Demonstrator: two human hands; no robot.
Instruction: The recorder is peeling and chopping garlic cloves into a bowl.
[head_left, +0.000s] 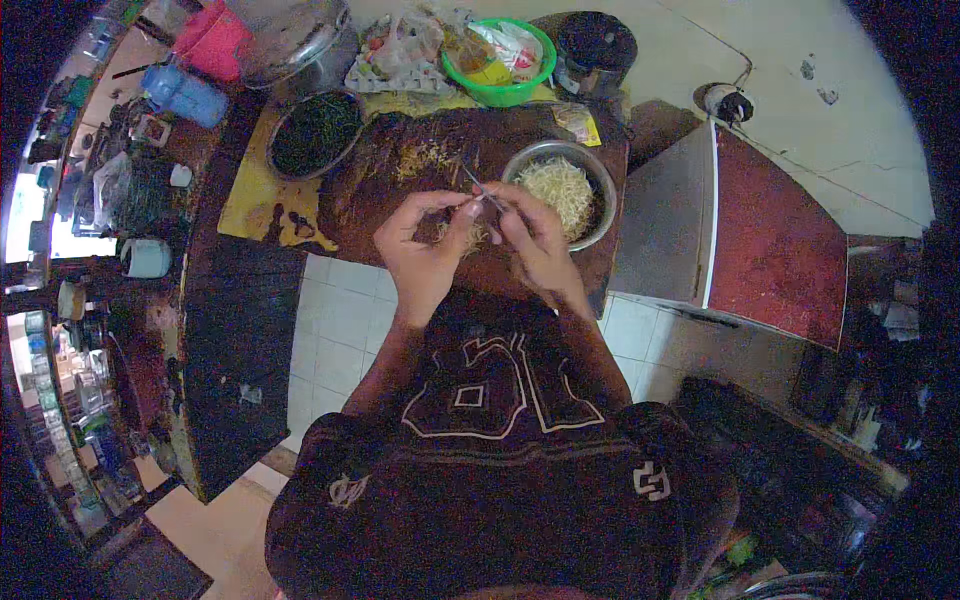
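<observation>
Above the dark brown table (360, 217), my left hand (427, 244) and my right hand (541, 244) meet at the fingertips. A thin knife-like blade (475, 180) sticks out up and to the left from the fingers of my right hand. The left thumb and forefinger come together beside the blade; anything between them is too small to make out. Below the fingers lies a small heap of pale strands (472, 238), partly hidden by my hands. Just right of my right hand, a metal bowl (609, 202) holds pale strands like bean sprouts (556, 193).
Brownish scraps (424, 161) lie beyond my hands. A bowl of dark greens (315, 135) stands at left. At the back are a lidded metal pot (300, 45), an egg tray (397, 79), a green basin (502, 93) and a black pot (596, 49). A red-topped cabinet (772, 232) adjoins on the right.
</observation>
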